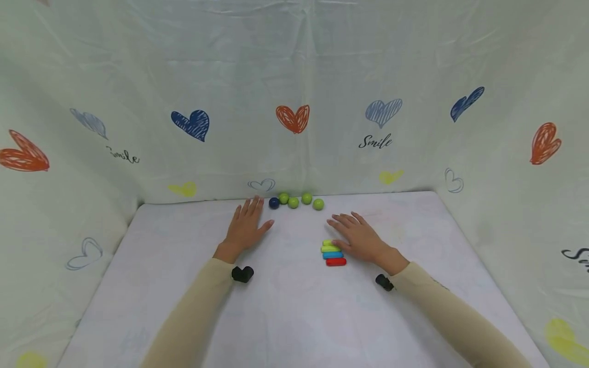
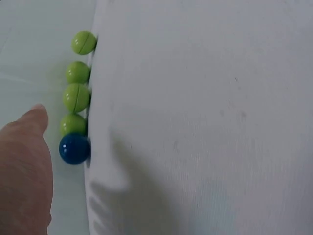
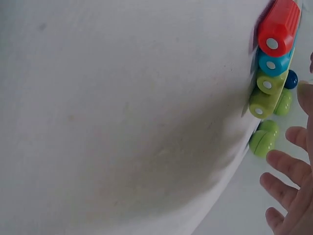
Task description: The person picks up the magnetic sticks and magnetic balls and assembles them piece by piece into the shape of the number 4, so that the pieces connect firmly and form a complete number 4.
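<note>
My left hand [image 1: 246,227] is spread over the back of the table, its fingers straight and holding nothing. Just right of its fingers lies a dark blue ball [image 1: 274,203], followed by several light green balls [image 1: 293,203] along the back edge. My right hand [image 1: 363,240] hovers with fingers extended at the right end of some short magnetic rods. Those rods lie side by side: a red rod [image 1: 336,262] in front, then a blue rod [image 1: 333,255], then two yellow-green rods [image 1: 327,249]. Round pale discs show on the rod ends in the right wrist view. The right thumb overlaps the yellow-green ones in the head view.
A white-covered table [image 1: 285,317] meets a pale cloth backdrop [image 1: 239,76] printed with hearts and "Smile" lettering; cloth also stands along both sides. A small black camera [image 1: 242,274] sits at the left wrist, and another black camera [image 1: 384,282] at the right.
</note>
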Action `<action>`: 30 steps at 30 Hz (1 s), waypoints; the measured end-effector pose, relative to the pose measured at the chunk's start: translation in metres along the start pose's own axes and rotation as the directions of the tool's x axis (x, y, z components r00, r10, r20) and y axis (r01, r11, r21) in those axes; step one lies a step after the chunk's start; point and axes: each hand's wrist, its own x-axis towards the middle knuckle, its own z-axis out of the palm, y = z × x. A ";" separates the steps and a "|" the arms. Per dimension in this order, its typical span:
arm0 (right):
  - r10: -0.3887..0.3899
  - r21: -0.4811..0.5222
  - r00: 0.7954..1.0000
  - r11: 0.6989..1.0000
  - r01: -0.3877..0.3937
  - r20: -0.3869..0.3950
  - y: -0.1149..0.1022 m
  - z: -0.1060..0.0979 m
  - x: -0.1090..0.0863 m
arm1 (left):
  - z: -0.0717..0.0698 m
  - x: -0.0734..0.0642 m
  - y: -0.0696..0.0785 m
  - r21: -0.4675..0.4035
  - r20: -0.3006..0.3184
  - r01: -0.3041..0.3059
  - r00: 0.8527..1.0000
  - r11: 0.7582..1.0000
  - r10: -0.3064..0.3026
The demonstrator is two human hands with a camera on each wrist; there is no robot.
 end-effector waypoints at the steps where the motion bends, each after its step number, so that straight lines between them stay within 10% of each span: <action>1: -0.002 0.005 1.000 1.000 0.002 0.000 -0.001 0.000 0.001 | 0.001 0.001 0.001 -0.004 -0.002 -0.001 1.000 1.000 0.001; 30: -0.091 0.000 0.995 0.996 0.092 -0.033 -0.004 0.008 0.014 | 0.016 0.028 0.027 0.020 0.023 0.004 1.000 1.000 -0.004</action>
